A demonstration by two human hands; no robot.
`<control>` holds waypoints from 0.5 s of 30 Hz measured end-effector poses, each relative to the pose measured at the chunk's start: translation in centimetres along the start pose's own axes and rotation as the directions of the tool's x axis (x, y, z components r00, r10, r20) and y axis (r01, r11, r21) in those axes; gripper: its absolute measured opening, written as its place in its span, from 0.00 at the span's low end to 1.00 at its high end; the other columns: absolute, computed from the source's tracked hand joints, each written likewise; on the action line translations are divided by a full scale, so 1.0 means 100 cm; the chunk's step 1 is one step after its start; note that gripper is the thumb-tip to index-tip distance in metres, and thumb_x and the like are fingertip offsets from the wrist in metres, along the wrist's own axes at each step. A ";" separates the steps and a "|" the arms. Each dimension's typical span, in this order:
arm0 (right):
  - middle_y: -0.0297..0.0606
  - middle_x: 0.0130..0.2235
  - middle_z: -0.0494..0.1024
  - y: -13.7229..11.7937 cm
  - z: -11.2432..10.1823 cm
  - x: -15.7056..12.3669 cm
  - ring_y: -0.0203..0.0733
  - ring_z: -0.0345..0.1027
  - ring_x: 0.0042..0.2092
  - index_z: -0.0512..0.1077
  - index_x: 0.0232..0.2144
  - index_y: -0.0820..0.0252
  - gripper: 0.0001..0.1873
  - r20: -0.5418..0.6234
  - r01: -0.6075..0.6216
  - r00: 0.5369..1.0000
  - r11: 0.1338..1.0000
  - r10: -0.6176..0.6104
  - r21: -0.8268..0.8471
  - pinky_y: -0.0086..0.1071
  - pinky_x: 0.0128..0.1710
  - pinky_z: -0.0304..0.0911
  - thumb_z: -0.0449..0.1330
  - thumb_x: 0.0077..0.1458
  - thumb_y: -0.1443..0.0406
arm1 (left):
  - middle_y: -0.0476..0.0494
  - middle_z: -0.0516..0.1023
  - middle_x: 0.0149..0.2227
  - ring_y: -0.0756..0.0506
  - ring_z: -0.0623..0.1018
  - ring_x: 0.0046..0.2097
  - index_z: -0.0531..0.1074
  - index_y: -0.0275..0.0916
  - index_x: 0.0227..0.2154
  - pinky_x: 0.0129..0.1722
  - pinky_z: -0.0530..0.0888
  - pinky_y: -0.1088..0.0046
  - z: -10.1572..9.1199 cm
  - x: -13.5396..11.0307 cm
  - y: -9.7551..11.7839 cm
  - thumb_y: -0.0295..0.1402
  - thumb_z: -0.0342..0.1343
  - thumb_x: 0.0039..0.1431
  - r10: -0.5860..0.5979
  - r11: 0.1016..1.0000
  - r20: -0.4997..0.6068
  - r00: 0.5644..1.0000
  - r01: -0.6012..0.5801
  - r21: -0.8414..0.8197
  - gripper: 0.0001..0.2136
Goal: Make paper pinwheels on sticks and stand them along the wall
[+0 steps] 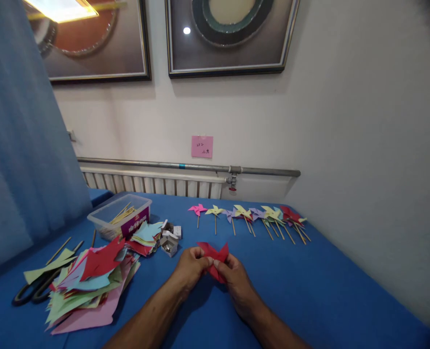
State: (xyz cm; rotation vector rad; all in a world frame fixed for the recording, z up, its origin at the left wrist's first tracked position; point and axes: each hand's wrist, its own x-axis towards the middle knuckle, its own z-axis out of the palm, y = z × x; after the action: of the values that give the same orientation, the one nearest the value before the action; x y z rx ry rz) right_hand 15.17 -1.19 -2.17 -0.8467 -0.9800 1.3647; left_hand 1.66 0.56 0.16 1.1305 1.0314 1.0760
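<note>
My left hand [190, 267] and my right hand [235, 278] meet over the blue table [309, 286], both pinching a folded red paper pinwheel [215, 254]. The fingertips of both hands press together at the middle of the paper, and its pointed flaps stick up and out above them. To the left of my left hand lies a heap of coloured paper pieces [87, 286]. A row of finished paper pinwheels on sticks [258, 218] lies beyond my hands near the wall.
Black scissors [33, 290] lie at the left under paper scraps. A clear plastic box with wooden sticks [122, 219] stands at the back left, small white boxes [170, 238] beside it. A radiator [152, 183] and pipe run along the wall. A blue curtain [22, 160] hangs left.
</note>
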 end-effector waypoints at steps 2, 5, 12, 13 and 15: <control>0.40 0.36 0.83 0.002 -0.001 0.000 0.42 0.74 0.35 0.79 0.38 0.61 0.22 0.000 -0.004 1.000 1.000 0.004 -0.002 0.32 0.36 0.65 0.74 0.41 0.56 | 0.55 0.67 0.16 0.55 0.61 0.18 0.64 0.39 0.20 0.21 0.55 0.78 0.000 -0.001 0.002 0.39 0.65 0.39 -0.002 1.000 0.004 1.000 0.002 0.003 0.15; 0.37 0.30 0.82 0.005 -0.003 0.000 0.40 0.72 0.31 0.80 0.36 0.62 0.20 -0.005 0.000 1.000 1.000 0.000 -0.022 0.31 0.34 0.63 0.73 0.42 0.56 | 0.55 0.67 0.16 0.55 0.61 0.18 0.64 0.39 0.19 0.20 0.55 0.78 0.002 0.000 0.002 0.38 0.63 0.38 -0.001 0.999 -0.008 1.000 0.001 0.045 0.13; 0.41 0.35 0.84 0.005 -0.004 0.001 0.45 0.76 0.36 0.80 0.38 0.61 0.21 0.013 -0.013 1.000 1.000 0.013 -0.019 0.35 0.39 0.67 0.73 0.42 0.57 | 0.56 0.63 0.15 0.56 0.59 0.19 0.63 0.39 0.17 0.20 0.54 0.78 0.004 0.002 0.000 0.35 0.62 0.38 0.045 0.994 -0.005 0.999 -0.045 0.095 0.11; 0.41 0.35 0.84 0.004 -0.004 0.001 0.46 0.76 0.37 0.80 0.38 0.62 0.21 0.022 -0.012 1.000 1.000 0.013 -0.017 0.36 0.39 0.67 0.73 0.42 0.57 | 0.57 0.63 0.15 0.56 0.58 0.19 0.63 0.38 0.17 0.20 0.53 0.78 0.003 0.002 -0.001 0.34 0.61 0.38 0.048 0.995 0.001 0.999 -0.048 0.091 0.11; 0.42 0.36 0.84 0.002 -0.004 0.001 0.46 0.76 0.38 0.80 0.37 0.61 0.21 0.037 -0.010 0.999 1.000 0.010 -0.006 0.36 0.41 0.68 0.73 0.42 0.56 | 0.57 0.61 0.15 0.56 0.57 0.18 0.63 0.39 0.16 0.19 0.53 0.78 0.002 0.003 -0.003 0.34 0.61 0.38 0.056 0.995 0.005 0.998 -0.057 0.084 0.11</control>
State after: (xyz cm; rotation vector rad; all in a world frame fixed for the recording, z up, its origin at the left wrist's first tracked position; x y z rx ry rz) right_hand 15.45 -1.08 -2.55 -0.8340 -1.0095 1.3907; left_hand 1.90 0.76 -0.12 1.2352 1.0563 1.0837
